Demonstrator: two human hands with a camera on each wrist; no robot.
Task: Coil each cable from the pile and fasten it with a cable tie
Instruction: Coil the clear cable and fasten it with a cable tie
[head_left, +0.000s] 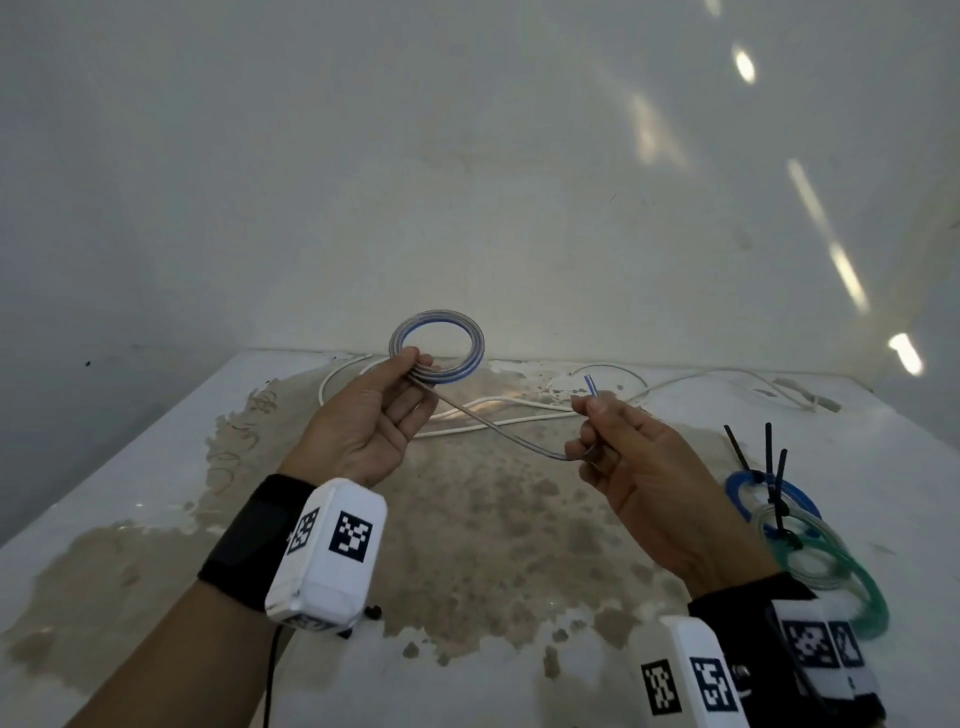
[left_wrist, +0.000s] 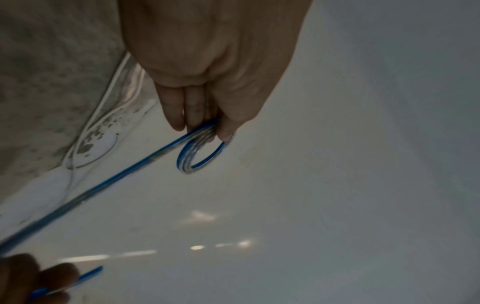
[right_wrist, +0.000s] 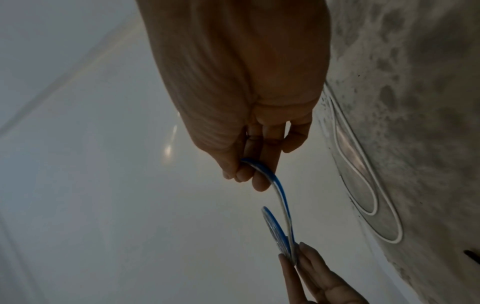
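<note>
two hands (head_left: 363, 421) (head_left: 639, 467), one cable (head_left: 439, 353)

The left hand (head_left: 363, 415) is pinching a small coil (head_left: 437, 351) of clear cable with a blue stripe, holding it up above the bench (head_left: 156, 467). The cable's loose tail (head_left: 509, 427) is running from the coil to the right hand (head_left: 639, 467), which is gripping it near its end. A white cable (head_left: 498, 402) is lying loose on the stained bench behind the hands. At the right, a blue coil (head_left: 737, 491) and a green coil (head_left: 852, 577) are lying side by side and overlapping, each carrying black cable ties (head_left: 768, 457)
</note>
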